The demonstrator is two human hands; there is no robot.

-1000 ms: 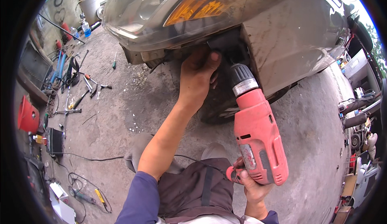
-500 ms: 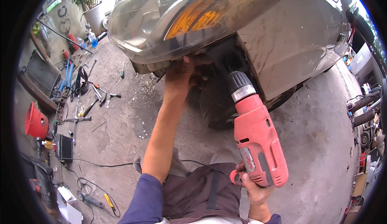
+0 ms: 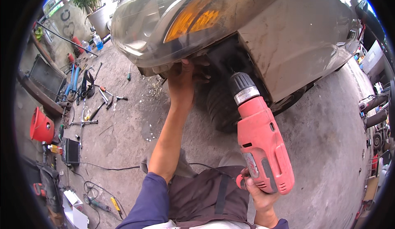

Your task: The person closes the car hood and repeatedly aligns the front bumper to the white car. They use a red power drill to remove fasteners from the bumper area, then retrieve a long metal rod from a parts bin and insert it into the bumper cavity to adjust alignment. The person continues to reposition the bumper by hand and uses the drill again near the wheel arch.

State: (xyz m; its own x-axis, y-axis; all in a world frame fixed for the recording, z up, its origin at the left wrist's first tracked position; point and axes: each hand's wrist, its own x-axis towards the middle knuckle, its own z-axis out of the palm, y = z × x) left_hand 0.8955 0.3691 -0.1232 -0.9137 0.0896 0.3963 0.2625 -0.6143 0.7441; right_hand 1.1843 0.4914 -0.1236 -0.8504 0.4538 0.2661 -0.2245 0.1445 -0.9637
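A red corded power drill (image 3: 263,134) points up toward the dark gap below the car's headlight (image 3: 173,19). My right hand (image 3: 261,194) is closed round its handle at the lower end. The black chuck (image 3: 242,85) sits in front of the dark opening (image 3: 230,58), and I cannot make out whether a bit touches anything. My left hand (image 3: 181,78) reaches up under the headlight's lower edge. Its thumb is raised and its fingers are spread in the shadow, with nothing visible in them. Behind the drill is the front tyre (image 3: 224,109).
The grey car fender (image 3: 288,43) rises at the right. Hammers and wrenches (image 3: 92,109) lie on the concrete at the left, near a red bucket (image 3: 41,126) and a black battery-like box (image 3: 70,151). A black cable (image 3: 119,169) crosses the floor to the drill.
My left hand's fingers have spread apart under the headlight. The drill has stayed almost in place, and the whole view has shifted slightly.
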